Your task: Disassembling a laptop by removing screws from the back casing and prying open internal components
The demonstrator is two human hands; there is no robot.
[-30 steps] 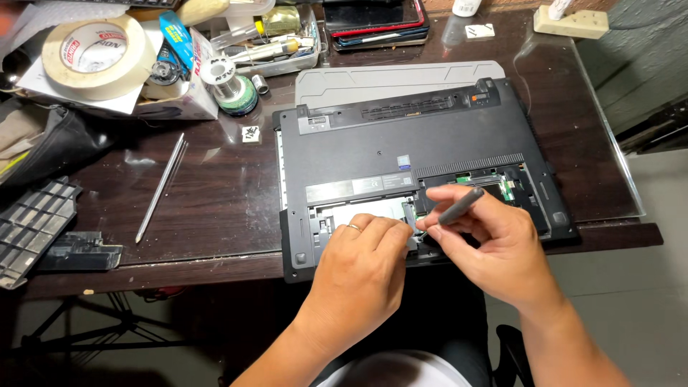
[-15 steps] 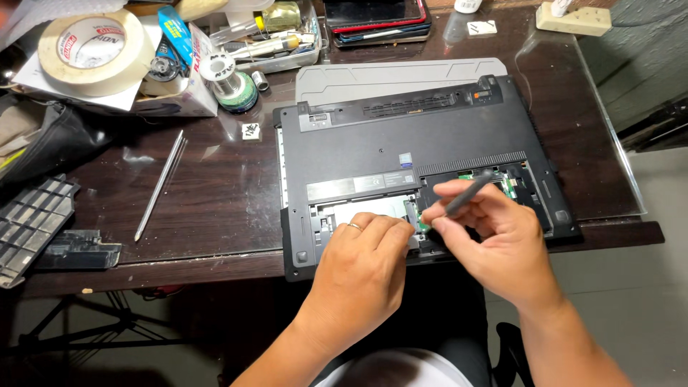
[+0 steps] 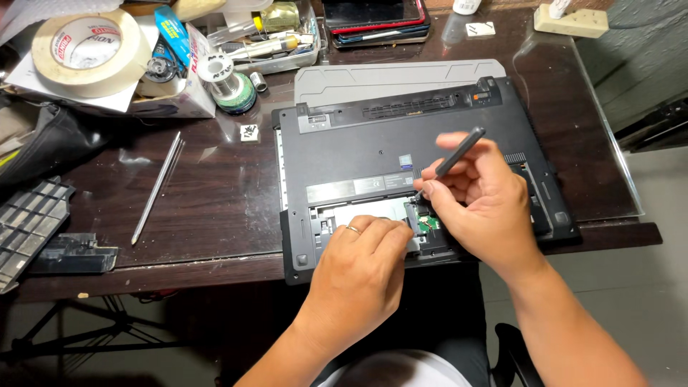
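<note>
Black plastic forms the underside of the laptop (image 3: 401,143), which lies upturned at the front edge of the desk (image 3: 215,201), its service bay uncovered. My right hand (image 3: 480,204) is closed around a dark slim tool (image 3: 459,152), tip down at the green board (image 3: 428,222) in the bay. My left hand (image 3: 362,269) rests curled and empty on the bay's silver plate (image 3: 365,210). Grey cover panel (image 3: 387,75) lies behind the laptop. Tape roll (image 3: 89,50) sits at the rear left corner.
</note>
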